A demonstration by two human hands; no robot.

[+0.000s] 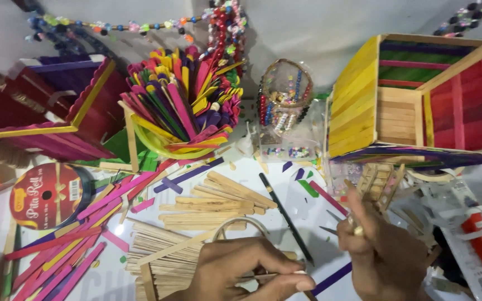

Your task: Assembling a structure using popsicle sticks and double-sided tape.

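A plain wooden craft stick (263, 276) is pinched lengthwise by the left hand (241, 273); the right hand (383, 253), fingers closed on small scissors (333, 223), is positioned just beside its far end.

Loose sticks (213, 203) and a pencil (285, 217) crowd my front; the yellow box (358, 95) blocks right; a narrow bare gap lies between.

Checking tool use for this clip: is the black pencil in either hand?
No. The black pencil lies on the table, between the left hand and the right hand, gripped by neither.
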